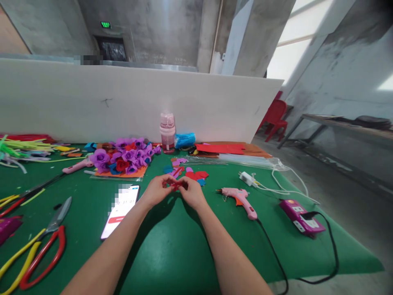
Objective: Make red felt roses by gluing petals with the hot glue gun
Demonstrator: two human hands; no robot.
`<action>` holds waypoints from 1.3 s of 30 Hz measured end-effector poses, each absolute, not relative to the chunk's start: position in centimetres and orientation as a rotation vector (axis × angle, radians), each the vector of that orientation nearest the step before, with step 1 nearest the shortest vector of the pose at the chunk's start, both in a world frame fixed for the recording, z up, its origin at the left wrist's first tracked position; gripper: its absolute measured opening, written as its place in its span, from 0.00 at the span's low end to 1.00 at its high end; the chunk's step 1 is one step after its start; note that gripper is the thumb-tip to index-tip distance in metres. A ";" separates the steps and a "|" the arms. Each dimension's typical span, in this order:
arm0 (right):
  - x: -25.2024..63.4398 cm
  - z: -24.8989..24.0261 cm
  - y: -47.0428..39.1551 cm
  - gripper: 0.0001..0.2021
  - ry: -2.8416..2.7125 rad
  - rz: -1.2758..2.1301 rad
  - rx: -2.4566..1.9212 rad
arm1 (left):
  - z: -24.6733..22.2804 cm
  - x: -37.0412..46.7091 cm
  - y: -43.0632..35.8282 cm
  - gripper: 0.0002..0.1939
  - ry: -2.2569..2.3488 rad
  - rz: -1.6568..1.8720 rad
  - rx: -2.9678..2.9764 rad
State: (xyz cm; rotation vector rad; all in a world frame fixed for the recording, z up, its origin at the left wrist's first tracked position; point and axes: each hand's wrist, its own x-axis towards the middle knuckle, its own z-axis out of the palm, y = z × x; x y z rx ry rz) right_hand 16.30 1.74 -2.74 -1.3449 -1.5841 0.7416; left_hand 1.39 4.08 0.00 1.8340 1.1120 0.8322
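Note:
Both my hands meet over the middle of the green table, fingertips pinched on a small piece of red felt (176, 185). My left hand (160, 189) grips its left side, and my right hand (189, 191) grips the right. Fingers cover much of the piece, so its exact shape is hidden. Just beyond my hands lie loose cut petals (192, 175) in red, blue and purple. Off to the right rests a pink glue gun (241, 197), its nozzle toward my right hand. A lit phone (124, 209) lies beside my left forearm.
Purple and red felt roses (129, 155) are piled back left. Red- and yellow-handled scissors (49, 241) lie at left. A pink bottle (167, 133) stands by the white board (132, 98). A purple power strip (301, 216) and cords occupy the right side; red sheets (219, 148) lie behind.

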 end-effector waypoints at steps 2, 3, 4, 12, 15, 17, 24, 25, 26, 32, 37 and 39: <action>16.4 -2.8 1.9 0.08 -1.513 0.831 -1.294 | -0.1 1.3 4.2 0.13 1.119 0.858 1.788; 16.4 -2.8 1.9 0.08 -1.475 0.871 -1.262 | -0.2 1.2 4.3 0.13 1.127 0.869 1.774; 16.5 -2.8 2.0 0.08 -1.438 0.905 -1.233 | -0.3 1.1 4.3 0.13 1.134 0.878 1.761; 16.7 -2.5 2.0 0.06 -1.351 0.966 -1.175 | 0.1 1.0 3.8 0.18 1.154 0.841 1.530; 16.7 -2.3 1.9 0.07 -1.418 0.975 -1.168 | 0.3 1.1 3.6 0.13 1.145 0.836 1.523; 16.7 -2.3 1.9 0.07 -1.424 0.979 -1.158 | 0.3 1.0 3.5 0.12 1.139 0.833 1.503; 16.9 -2.0 2.1 0.10 -1.039 1.055 -1.149 | 0.2 0.7 3.5 0.17 1.064 0.917 1.190; 16.8 -1.9 2.0 0.12 -1.010 1.087 -1.124 | 0.2 0.7 3.6 0.17 1.037 0.928 1.164; 16.6 -1.7 1.9 0.14 -0.990 1.119 -1.096 | 0.1 0.7 3.6 0.17 1.016 0.936 1.146; 14.9 -1.4 1.2 0.13 -1.029 1.185 -1.062 | -0.2 1.1 3.4 0.17 0.998 0.932 1.148; 15.4 -2.0 1.7 0.09 -0.936 1.134 -1.055 | -0.4 1.5 3.3 0.14 1.125 0.837 1.354; 16.1 -2.0 2.0 0.09 -0.822 1.137 -1.045 | -0.6 1.3 3.4 0.10 1.271 0.820 1.598</action>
